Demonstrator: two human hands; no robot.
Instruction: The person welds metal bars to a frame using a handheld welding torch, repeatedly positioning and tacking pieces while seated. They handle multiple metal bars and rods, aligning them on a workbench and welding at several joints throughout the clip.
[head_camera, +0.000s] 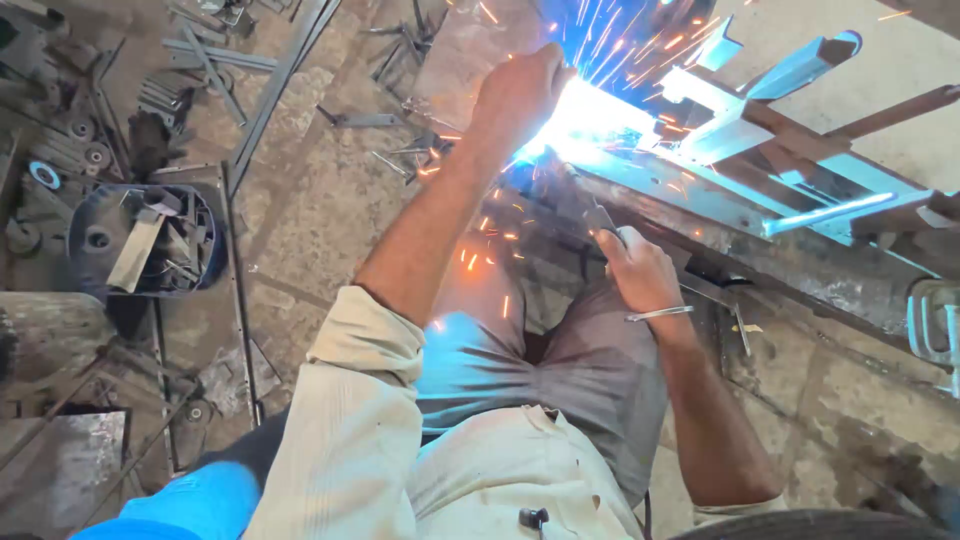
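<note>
- Right hand (640, 272): closed around a welding electrode holder (600, 215), tip at the bright arc (590, 115).
- Left hand (520, 95): fisted beside the arc; contents cannot be told.
- Metal frame (760, 150): on the bench, sparks flying.
- Step: weld under way; next calls for steady travel along the joint.

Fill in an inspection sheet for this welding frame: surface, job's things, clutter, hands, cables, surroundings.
Surface: stone-slab floor, dusty, with sparks scattered over it.
Job's things: grey metal bar frame, lit blue-white by a bright welding arc; dark welding electrode holder.
Clutter: dark round tub of metal scraps; loose steel strips; small discs and offcuts at the left.
Hands: left hand closed beside the arc, what it grips hidden by glare; right hand shut on the electrode holder, a thin metal bangle on its wrist.
Cables: nothing seen.
Surroundings: the person's pale rolled-sleeve shirt and grey trousers; a blue item at lower left.
</note>
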